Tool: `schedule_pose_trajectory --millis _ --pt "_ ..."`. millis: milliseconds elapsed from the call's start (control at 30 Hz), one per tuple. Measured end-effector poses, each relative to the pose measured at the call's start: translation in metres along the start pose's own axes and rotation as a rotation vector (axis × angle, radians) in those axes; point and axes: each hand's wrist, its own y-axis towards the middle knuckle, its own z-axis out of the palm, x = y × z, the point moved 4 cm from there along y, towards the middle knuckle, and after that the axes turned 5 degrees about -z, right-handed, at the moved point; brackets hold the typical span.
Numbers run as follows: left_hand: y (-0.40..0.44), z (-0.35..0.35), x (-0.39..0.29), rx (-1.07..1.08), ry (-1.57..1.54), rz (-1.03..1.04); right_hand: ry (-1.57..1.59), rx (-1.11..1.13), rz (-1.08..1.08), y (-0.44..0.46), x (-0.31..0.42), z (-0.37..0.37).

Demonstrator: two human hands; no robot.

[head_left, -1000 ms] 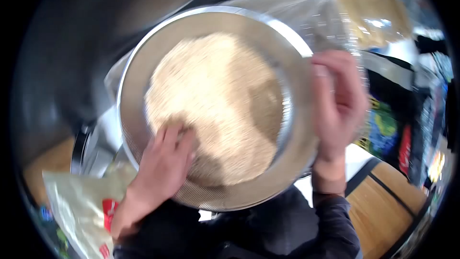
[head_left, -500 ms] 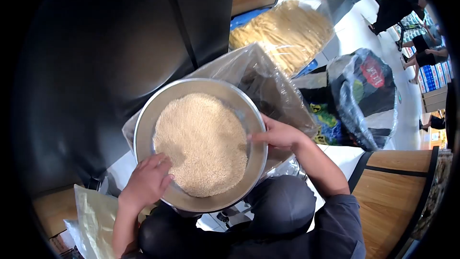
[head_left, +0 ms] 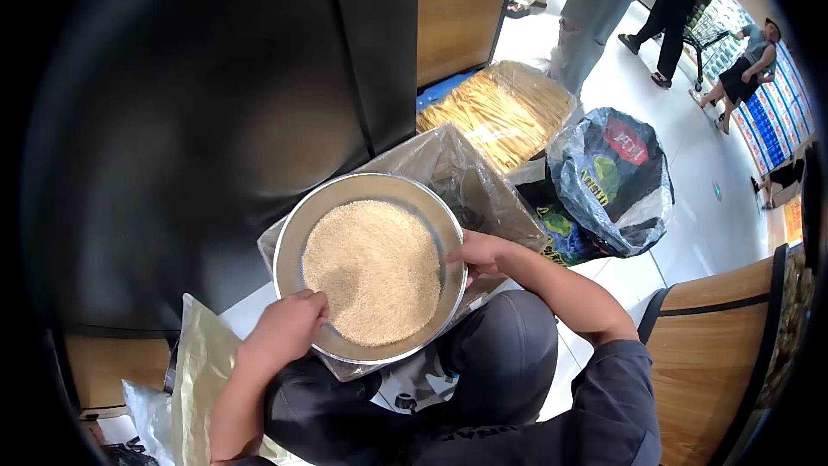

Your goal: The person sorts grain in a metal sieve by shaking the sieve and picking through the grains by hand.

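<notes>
A round steel pan (head_left: 377,183) rests over the plastic-lined box in front of my knees. Pale, small grains (head_left: 371,267) lie heaped inside it; whether its base is solid or mesh is hidden. At the pan's lower left, my left hand (head_left: 289,324) reaches over the rim, fingers curled closed at the edge of the grains. What they hold, if anything, does not show. My right hand (head_left: 479,256) grips the right side, with a digit inside the wall and the other fingers outside and below.
Clear plastic lines a box (head_left: 470,164) under the pan. Beyond it lie a bag of yellowish sticks (head_left: 504,112) and an open printed plastic sack (head_left: 617,181). A dark panel (head_left: 216,121) stands left, a wooden cabinet (head_left: 711,345) right. Several people stand or walk in the aisle.
My left hand has curled its fingers, which were stretched out on the grains. The right hand keeps its hold on the pan. The view has shifted, showing more of the aisle.
</notes>
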Motion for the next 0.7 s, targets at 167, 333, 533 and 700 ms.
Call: schedule_pose_trajectory --millis 167,333,533,700 --pt "-0.017 0.004 -0.032 -0.234 -0.081 0.015 -0.118 -0.028 -0.052 -0.001 0.01 0.001" --pt "-0.012 0.017 0.016 -0.324 0.003 -0.329 0.026 -0.122 -0.022 -0.012 0.022 0.003" --pt "0.002 0.034 0.113 -0.576 -0.255 -0.42 -0.031 -0.154 -0.009 -0.043 0.038 -0.01" --pt "0.007 0.035 0.117 -0.608 -0.921 -0.238 -0.042 -0.216 -0.127 -0.098 0.06 0.011"
